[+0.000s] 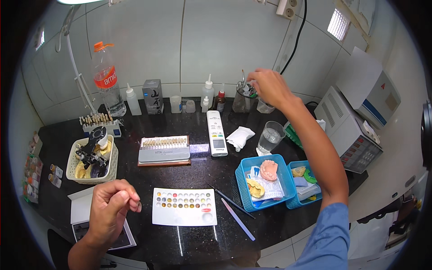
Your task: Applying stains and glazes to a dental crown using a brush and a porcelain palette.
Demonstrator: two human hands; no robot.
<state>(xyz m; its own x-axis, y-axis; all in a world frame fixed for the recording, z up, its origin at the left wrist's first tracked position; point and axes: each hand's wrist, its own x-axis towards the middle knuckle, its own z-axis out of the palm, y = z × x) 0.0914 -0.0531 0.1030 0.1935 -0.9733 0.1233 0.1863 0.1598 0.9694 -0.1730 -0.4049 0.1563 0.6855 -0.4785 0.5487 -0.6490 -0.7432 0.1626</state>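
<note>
My right hand (270,87) reaches to the back, its fingers bent down over a clear jar (243,102) of thin upright tools. What its fingertips grip there is too small to make out. My left hand (114,204) is raised at the front left, thumb pressed to curled fingers; anything inside is hidden. Right of it lies a white palette (184,218) with rows of small coloured paste wells. Beside the palette rest a dark thin brush-like tool (231,200) and a pale violet flat stick (238,219). An opened white box (85,209) sits partly behind my left hand.
Blue baskets (265,206) with dental models stand under my right arm, near a glass of water (271,137). A tooth shade guide (164,150), a white remote (217,135) and crumpled tissue (240,137) lie mid-table. A cream basket (92,179) and bottle (108,85) stand left.
</note>
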